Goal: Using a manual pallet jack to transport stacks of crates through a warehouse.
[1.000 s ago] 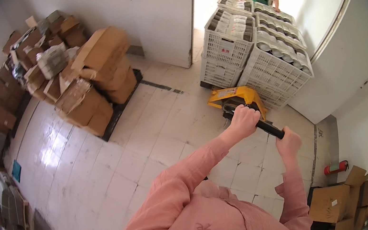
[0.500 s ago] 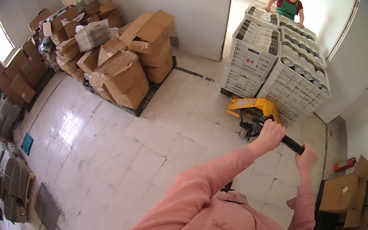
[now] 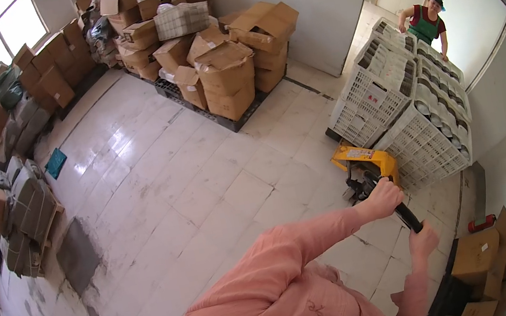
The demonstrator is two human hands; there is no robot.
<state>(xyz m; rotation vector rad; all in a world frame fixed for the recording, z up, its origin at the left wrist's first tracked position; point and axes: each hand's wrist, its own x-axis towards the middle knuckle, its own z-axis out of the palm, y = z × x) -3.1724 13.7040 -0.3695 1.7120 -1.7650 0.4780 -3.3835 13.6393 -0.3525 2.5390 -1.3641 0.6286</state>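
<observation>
Both hands (image 3: 380, 198) (image 3: 423, 240) still clenched round black handle (image 3: 409, 218); white crates (image 3: 428, 147) farther right in view

hands (image 3: 384, 197) (both bare) on black handle (image 3: 408, 217)

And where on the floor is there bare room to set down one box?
Bare floor lies between the black pallet, the grey bundles and the yellow truck. It is crowded on the pallet, under the windows, and around the crates.

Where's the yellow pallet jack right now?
Head view, right of centre: the yellow pallet jack is at the near end of the white crates, its black handle held in both hands.
</observation>
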